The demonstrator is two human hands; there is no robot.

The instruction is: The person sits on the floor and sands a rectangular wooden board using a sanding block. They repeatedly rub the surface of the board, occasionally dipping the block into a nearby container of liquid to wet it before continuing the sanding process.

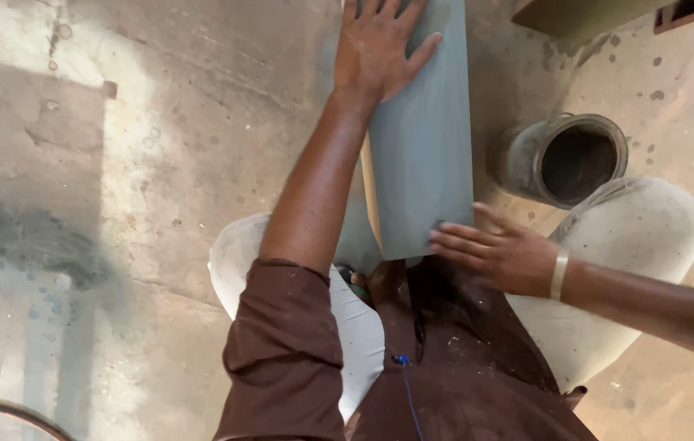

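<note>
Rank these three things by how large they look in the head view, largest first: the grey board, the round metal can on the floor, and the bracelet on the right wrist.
1. Grey board, by far the largest; the left hand lies flat on it and the right hand touches its near end.
2. Metal can, open-topped, right of the board.
3. Bracelet, a thin pale band.

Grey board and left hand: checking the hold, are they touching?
Touching. The head view shows the left hand lying flat, palm down, on the grey board.
</note>
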